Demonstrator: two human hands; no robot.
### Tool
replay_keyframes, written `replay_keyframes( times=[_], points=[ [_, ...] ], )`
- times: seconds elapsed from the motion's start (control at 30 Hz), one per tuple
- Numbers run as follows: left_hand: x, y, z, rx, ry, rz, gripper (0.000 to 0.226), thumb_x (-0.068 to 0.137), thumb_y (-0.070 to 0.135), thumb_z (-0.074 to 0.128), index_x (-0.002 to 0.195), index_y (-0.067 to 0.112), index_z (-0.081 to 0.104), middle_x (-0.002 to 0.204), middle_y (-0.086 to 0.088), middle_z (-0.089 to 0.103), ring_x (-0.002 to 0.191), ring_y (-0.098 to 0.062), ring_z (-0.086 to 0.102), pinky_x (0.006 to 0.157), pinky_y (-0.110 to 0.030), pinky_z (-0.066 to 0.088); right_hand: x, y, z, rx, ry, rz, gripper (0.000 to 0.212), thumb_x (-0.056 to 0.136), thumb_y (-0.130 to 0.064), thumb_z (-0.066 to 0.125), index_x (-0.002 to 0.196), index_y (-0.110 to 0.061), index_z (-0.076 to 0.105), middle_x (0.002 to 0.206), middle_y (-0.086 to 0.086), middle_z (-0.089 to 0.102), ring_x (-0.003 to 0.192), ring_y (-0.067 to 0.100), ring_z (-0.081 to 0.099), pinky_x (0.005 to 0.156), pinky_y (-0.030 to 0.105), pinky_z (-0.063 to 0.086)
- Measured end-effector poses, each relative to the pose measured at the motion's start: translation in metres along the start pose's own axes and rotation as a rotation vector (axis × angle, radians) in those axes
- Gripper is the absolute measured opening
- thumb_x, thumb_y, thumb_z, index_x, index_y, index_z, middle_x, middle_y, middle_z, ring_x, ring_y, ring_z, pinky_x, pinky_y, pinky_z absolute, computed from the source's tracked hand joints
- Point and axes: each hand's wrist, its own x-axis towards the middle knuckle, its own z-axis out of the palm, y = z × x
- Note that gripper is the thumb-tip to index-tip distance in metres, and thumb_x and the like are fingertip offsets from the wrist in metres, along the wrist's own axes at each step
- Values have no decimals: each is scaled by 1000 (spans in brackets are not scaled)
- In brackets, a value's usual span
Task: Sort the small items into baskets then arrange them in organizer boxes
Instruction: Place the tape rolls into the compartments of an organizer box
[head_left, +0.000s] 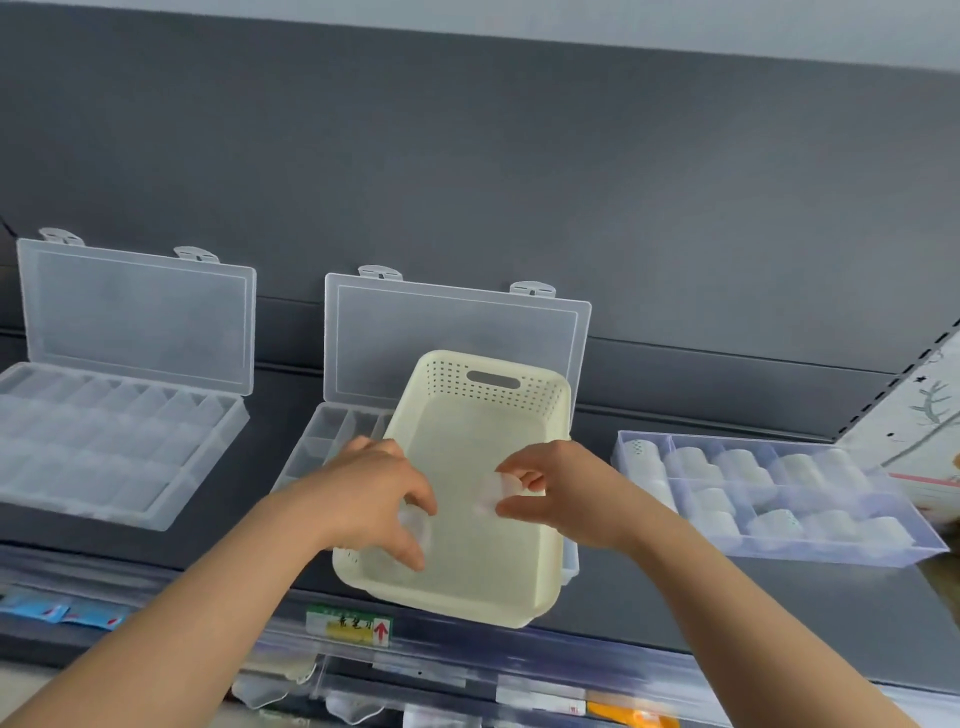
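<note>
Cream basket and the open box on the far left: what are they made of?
Cream basket: looks like moulded plastic, opaque and matt, with rows of holes and a handle slot. Left organizer box: probably thin translucent plastic, frosted; the grey wall shows through its raised lid.

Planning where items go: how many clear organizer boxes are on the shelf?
3: left box, lid up; middle box, partly behind the basket; right box, holding white items. More may be hidden.
</note>
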Motion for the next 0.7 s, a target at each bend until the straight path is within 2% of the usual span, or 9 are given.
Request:
replay_keyframes(
  times=[0.1, 0.2, 0.23, 0.33, 0.4, 0.47, 0.53, 0.6, 0.7],
  points=[
    [0, 2, -2, -48, 52, 4, 59, 72, 58, 73, 127, 42, 56, 106, 20, 47, 121, -14, 27, 98, -33, 37, -1, 1, 1, 21, 32, 3, 40, 84, -34, 71, 122, -21, 64, 108, -10, 64, 95, 8, 60, 89, 22, 50],
    [1, 8, -13, -152, 188, 26, 54, 76, 58, 69, 127, 45, 55, 104, 26, 52, 122, -12, 32, 101, -33, 38, -7, 6, -5, 96, 107, 8, 38, 85, -33, 71, 119, -20, 65, 96, -16, 63, 87, 2, 60, 79, 9, 46],
    [2, 13, -18, -172, 260, 44, 53, 76, 57, 69, 126, 45, 55, 103, 28, 52, 120, -10, 35, 101, -32, 38, -11, 11, -9, 136, 141, 9, 33, 85, -33, 71, 114, -19, 68, 91, -15, 65, 85, 3, 62, 76, 9, 47],
    [14, 42, -28, -396, 470, 149, 48, 78, 45, 74, 123, 39, 59, 108, 30, 56, 105, 5, 52, 88, -15, 41, -26, 31, -26, 266, 235, 46, 23, 83, -42, 69, 97, -23, 71, 89, 2, 71, 87, 21, 65, 80, 31, 52],
    [27, 67, -30, -623, 537, 219, 45, 77, 38, 77, 119, 37, 60, 108, 29, 59, 97, 9, 57, 84, -12, 45, -40, 47, -42, 360, 300, 80, 13, 84, -39, 69, 93, -30, 71, 89, -6, 73, 80, 13, 67, 70, 24, 51],
    [42, 100, -29, -724, 535, 258, 40, 79, 36, 75, 116, 35, 61, 110, 25, 61, 98, 6, 59, 84, -20, 49, -59, 70, -59, 380, 376, 129, 7, 87, -32, 68, 90, -27, 71, 84, -11, 73, 71, 1, 62, 63, 14, 44],
    [57, 139, -26, -766, 486, 261, 33, 79, 34, 75, 110, 30, 64, 103, 20, 63, 88, 6, 61, 74, -17, 51, -78, 101, -76, 342, 448, 194, 12, 88, -33, 67, 87, -22, 72, 80, -8, 71, 65, 0, 55, 61, 14, 41],
    [73, 179, -20, -831, 429, 276, 28, 75, 34, 79, 97, 25, 66, 89, 11, 66, 65, -2, 61, 61, -23, 53, -96, 133, -91, 355, 505, 255, 15, 88, -32, 67, 86, -18, 73, 80, -1, 72, 66, 4, 55, 64, 20, 45],
    [101, 232, -5, -863, 401, 251, 31, 71, 40, 81, 87, 21, 62, 83, 2, 65, 63, -13, 58, 52, -25, 49, -120, 182, -111, 330, 553, 355, 22, 90, -30, 63, 84, -10, 69, 61, 0, 57, 57, 10, 44, 56, 25, 38]
  ],
)
